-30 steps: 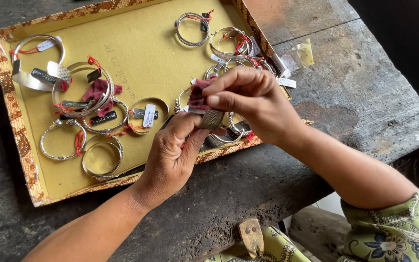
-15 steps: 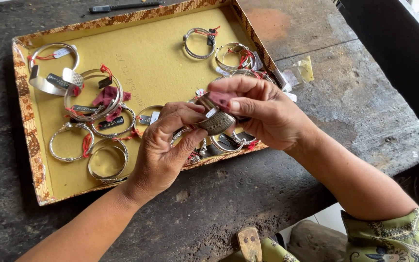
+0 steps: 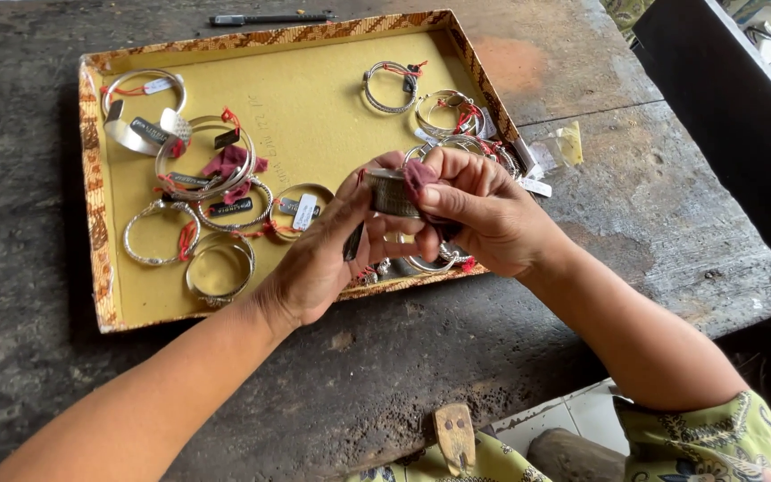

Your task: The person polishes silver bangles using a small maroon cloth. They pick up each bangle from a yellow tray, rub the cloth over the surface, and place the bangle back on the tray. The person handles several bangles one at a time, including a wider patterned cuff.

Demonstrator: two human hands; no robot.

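Observation:
My left hand (image 3: 319,259) holds a wide silver cuff bracelet (image 3: 389,192) above the near right part of a shallow yellow tray (image 3: 332,116). My right hand (image 3: 484,210) presses a small dark red cloth (image 3: 418,175) against the cuff's side. A small dark tag hangs below the cuff between my hands. Several silver bangles with red threads and tags lie in the tray; one pile (image 3: 211,170) sits to the left and one bangle (image 3: 218,272) lies near my left wrist.
The tray rests on a dark, worn wooden table (image 3: 635,214). A black pen (image 3: 265,18) lies beyond the tray's far edge. Small clear bags (image 3: 557,147) lie just right of the tray. A wooden tool handle (image 3: 454,436) sticks up below the table's near edge.
Both hands have lifted the cuff a little higher and turned it. The red cloth has moved onto the cuff's side under my right fingers.

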